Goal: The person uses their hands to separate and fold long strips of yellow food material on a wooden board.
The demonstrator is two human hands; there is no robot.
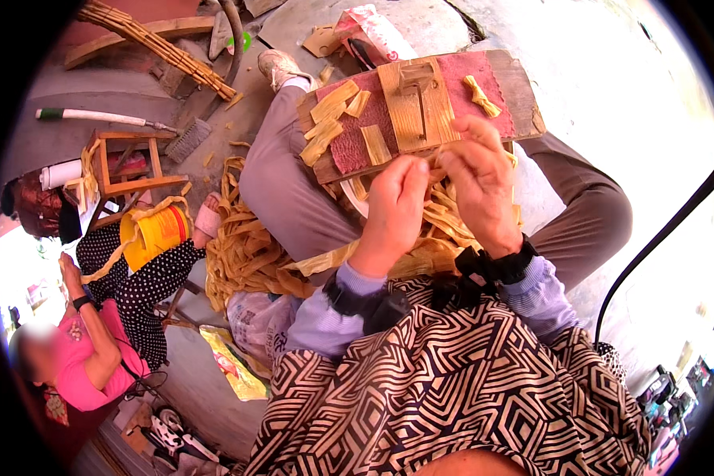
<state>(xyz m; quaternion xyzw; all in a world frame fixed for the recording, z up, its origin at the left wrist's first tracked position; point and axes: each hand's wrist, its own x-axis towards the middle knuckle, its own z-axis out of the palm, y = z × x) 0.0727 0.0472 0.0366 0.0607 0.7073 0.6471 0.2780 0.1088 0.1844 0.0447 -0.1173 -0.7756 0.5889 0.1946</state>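
My left hand [394,208] and my right hand [481,178] meet at the near edge of a wooden board [520,98], fingertips pinching a small piece of tan strip between them. A long flat strip [327,257] runs off to the left below my left hand. Across the board lies red cloth [357,134] with a wooden block [413,113] bearing a bent metal rod [421,113]. Short flat pieces [333,101] rest left of the block, and a knotted piece [482,96] on the right. Beneath my hands, more strips [446,214] fill a container, partly hidden.
Loose strips [241,244] heap beside my left leg, near a plastic bag [262,321]. At the left, a co-worker in pink [95,351] handles a strip by a yellow bucket [154,232]. A wooden stool [134,187] and a brush [189,140] stand nearby.
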